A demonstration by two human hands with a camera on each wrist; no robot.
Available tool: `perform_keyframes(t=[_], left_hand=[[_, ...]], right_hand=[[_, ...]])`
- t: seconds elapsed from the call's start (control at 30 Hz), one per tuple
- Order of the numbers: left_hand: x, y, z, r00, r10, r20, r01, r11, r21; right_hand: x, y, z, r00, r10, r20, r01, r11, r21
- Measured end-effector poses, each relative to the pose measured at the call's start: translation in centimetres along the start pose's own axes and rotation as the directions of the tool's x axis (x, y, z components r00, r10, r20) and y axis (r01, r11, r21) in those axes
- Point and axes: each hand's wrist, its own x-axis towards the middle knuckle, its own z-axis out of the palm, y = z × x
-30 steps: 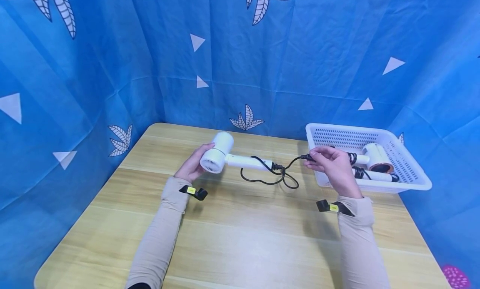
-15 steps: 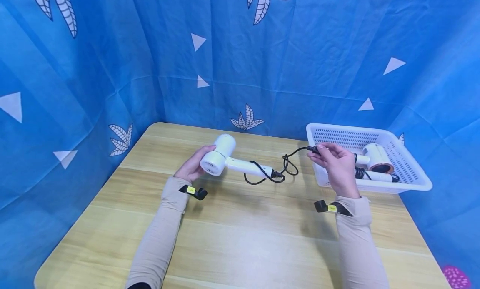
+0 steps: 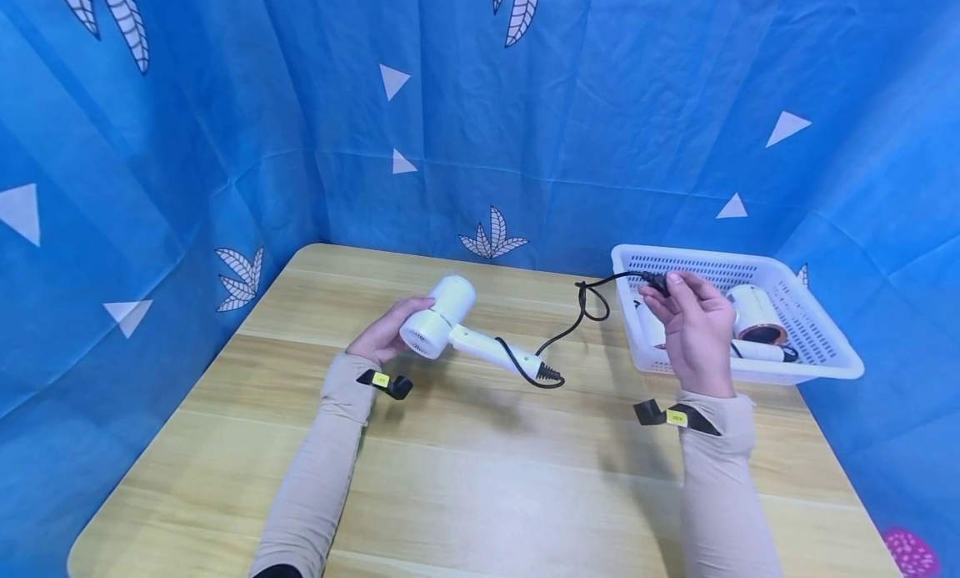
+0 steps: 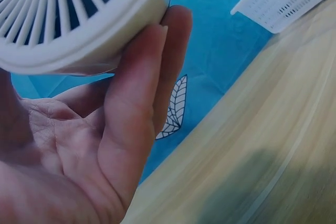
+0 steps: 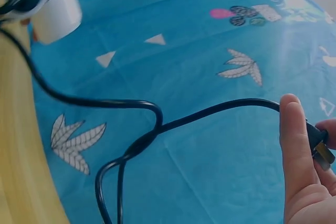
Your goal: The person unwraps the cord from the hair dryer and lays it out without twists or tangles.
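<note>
My left hand [image 3: 384, 332] grips the head of a white hair dryer [image 3: 491, 347] and holds it above the table. In the left wrist view its slotted round grille [image 4: 50, 11] rests against my fingers. The dryer's handle slants down to the right, with a loop of black cord around its lower end. My right hand [image 3: 693, 328] pinches the black plug [image 5: 316, 139] at the cord's far end, over the basket's near-left side. Between the hands the black cord [image 5: 210, 111] hangs with a loose twist in it. Metal prongs show by my fingers in the right wrist view.
A white perforated basket [image 3: 832, 344] stands at the table's back right. Inside lie another white dryer [image 3: 750, 307] with a copper-coloured rim and a white handle [image 3: 759, 351]; my right hand hides part of them. Blue patterned cloth [image 3: 480, 103] hangs behind the wooden table [image 3: 487, 486].
My right hand has moved right and up with the plug, drawing the cord out longer and undoing part of its tangle. The dryer's handle has tipped downward in my left hand.
</note>
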Motion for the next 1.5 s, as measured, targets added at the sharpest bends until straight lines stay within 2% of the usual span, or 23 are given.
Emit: perform_keyframes(t=[0.13,0.27,0.43,0.67,1.03,1.23,1.5], left_hand=[[0.0,0.0,-0.2,0.999,0.011,0.036,-0.012,1.0,0.022],[0.1,0.0,-0.3,0.999,0.012,0.03,-0.013,0.999,0.043],[0.1,0.0,-0.9,1.0,-0.005,-0.009,0.006,0.998,0.055],[0.0,0.0,-2.4,0.997,-0.002,-0.072,0.008,0.997,0.071],[-0.6,-0.1,-4.8,0.978,-0.012,-0.208,0.015,1.0,0.014],[-1.2,-0.3,-6.5,0.963,-0.035,-0.267,0.035,0.999,-0.005],[-2.4,-0.3,-9.2,0.935,-0.075,-0.346,0.03,0.99,-0.135]], right_hand=[[-0.3,-0.8,0.1,0.999,0.015,0.031,-0.018,0.995,0.101],[-0.6,-1.4,0.2,0.998,0.039,0.059,-0.048,0.984,0.169],[-0.7,-1.8,0.2,0.996,0.035,0.086,-0.051,0.98,0.192],[-0.9,-2.0,0.0,0.992,0.013,0.125,-0.04,0.977,0.209],[-0.8,-2.2,-0.2,0.99,0.011,0.144,-0.045,0.971,0.236],[-0.6,-2.1,-0.5,0.991,0.013,0.137,-0.037,0.984,0.175],[-0.3,-2.3,-2.0,0.978,0.079,0.192,-0.079,0.997,-0.008]])
